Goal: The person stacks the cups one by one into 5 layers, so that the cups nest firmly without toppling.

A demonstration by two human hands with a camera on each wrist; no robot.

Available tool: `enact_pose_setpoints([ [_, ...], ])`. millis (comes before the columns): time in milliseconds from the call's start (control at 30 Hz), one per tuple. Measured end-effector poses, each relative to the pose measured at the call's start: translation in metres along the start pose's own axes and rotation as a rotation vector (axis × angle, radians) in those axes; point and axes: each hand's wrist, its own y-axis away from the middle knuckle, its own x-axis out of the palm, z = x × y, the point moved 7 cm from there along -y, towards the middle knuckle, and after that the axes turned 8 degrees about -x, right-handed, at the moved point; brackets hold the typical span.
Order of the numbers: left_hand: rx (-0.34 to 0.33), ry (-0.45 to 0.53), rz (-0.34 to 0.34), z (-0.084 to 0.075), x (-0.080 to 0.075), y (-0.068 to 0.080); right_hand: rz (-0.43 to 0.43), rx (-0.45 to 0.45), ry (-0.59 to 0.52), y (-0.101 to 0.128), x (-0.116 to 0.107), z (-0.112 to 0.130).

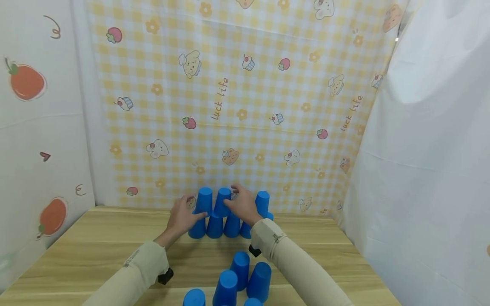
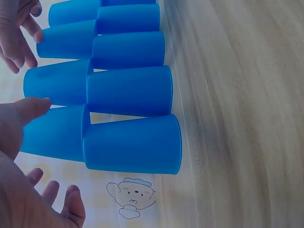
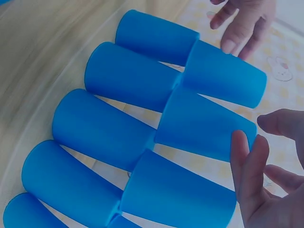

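Note:
Blue plastic cups stand upside down in two tiers, a lower row (image 1: 215, 226) with an upper row resting across it. My left hand (image 1: 183, 216) is spread beside the upper row's leftmost cup (image 1: 205, 200). In the left wrist view its thumb (image 2: 35, 108) overlaps that cup's side, while the other fingers stay apart from it. At the second upper cup (image 3: 206, 124) is my right hand (image 1: 245, 207), fingers loosely extended. One fingertip overlaps this cup's top edge; whether it presses cannot be told. The right hand hides the third upper cup (image 3: 178, 192) in the head view.
Nearer on the wooden table (image 1: 126, 227), several more upside-down blue cups (image 1: 226, 287) stand in a group, partly cut off by the frame's lower edge. A patterned yellow-checked cloth (image 1: 245, 140) hangs behind the tiers. White curtains (image 1: 417, 191) border both sides.

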Motion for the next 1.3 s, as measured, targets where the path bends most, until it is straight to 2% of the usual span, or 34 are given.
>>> enact_pose_setpoints([
  [200,-0.025,-0.006,-0.014,0.0,-0.002,0.006,0.004,-0.015,-0.008,0.01,-0.013,0.004],
  [500,-0.025,0.021,-0.028,-0.005,-0.004,0.017,0.006,-0.025,0.001,0.021,-0.028,0.006],
  [733,-0.104,0.043,-0.083,-0.004,-0.004,0.028,0.024,-0.047,-0.024,0.032,-0.036,0.002],
  [1000,-0.045,0.057,-0.063,-0.016,-0.001,0.043,0.061,-0.058,-0.035,0.045,-0.043,-0.006],
  [1300,-0.045,0.032,-0.044,-0.017,0.0,0.058,0.126,-0.076,-0.059,0.061,-0.042,-0.009],
])
